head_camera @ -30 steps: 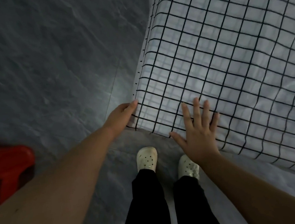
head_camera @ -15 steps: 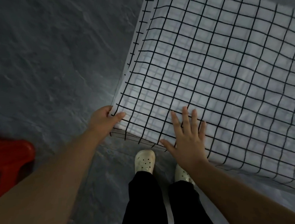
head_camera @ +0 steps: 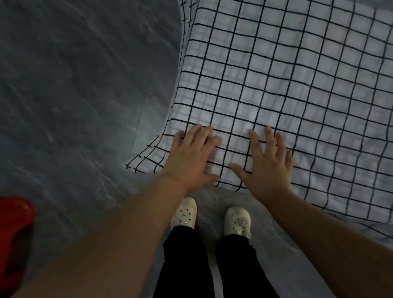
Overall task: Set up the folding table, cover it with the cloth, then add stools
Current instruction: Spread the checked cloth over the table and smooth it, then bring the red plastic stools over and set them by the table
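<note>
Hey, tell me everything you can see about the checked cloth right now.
The cloth is white with a thin black grid and looks like light, slightly wrinkled fabric. It lies spread over a raised flat surface that it hides completely. Its edges drape down over the sides, and the near corner hangs out as a loose flap. The left hand and right hand press flat on it beside that corner, fingers straight.

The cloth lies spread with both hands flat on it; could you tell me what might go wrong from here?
1. A near corner of the cloth juts loose beside the left hand; if it and the right hand smooth sideways, the cloth may slide askew.
2. The red stool sits low at the person's left, easy to kick when stepping there.
</note>
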The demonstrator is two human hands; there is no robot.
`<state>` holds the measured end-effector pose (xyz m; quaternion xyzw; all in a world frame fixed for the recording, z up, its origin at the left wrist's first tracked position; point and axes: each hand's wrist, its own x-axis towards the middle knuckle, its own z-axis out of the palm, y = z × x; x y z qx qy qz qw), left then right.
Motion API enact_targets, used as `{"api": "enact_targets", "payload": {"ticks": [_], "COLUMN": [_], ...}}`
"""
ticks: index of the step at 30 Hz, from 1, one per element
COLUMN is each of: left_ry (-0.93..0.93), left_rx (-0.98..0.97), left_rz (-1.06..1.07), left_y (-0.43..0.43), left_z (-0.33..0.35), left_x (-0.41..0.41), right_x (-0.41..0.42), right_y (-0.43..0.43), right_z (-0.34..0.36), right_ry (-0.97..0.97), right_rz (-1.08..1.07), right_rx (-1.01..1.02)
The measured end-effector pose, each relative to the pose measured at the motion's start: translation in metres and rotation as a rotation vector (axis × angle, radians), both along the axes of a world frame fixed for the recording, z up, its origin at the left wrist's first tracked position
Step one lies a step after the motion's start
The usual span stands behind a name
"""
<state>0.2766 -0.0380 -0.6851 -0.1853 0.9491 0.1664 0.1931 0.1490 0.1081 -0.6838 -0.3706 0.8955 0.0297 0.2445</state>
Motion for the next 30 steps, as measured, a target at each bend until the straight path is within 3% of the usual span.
{"api": "enact_targets", "payload": {"ticks": [5,9,14,17,21,30], "left_ry": [-0.156,0.053,0.321,0.437,0.41,0.281], "left_rx": [0.026,-0.038,-0.249,-0.346,-0.422,-0.517], "left_rz": [0.054,0.195,0.541,0.758,0.999,1.451], "left_y": [-0.008,-0.021,-0.023,-0.009,0.018,0.074], "left_z": [0.046,0.136,0.298,0.382,0.457,0.511], "left_x": [-0.012,-0.003,0.041,0.092,0.179,0.413], "right_x": [-0.029,-0.042,-0.017,0.019,0.087,0.315], "right_y": [-0.013,-0.027,-0.039,-0.044,-0.057,-0.118], "right_z": [0.041,0.133,0.286,0.363,0.434,0.513], "right_ry": [-0.163,-0.08,-0.049,-0.052,-0.119,-0.231], "right_rz": [-0.004,0.094,0.228,0.313,0.433,0.839], "right_rx": [0.037,-0.168,-0.446,-0.574,-0.681,-0.747]}}
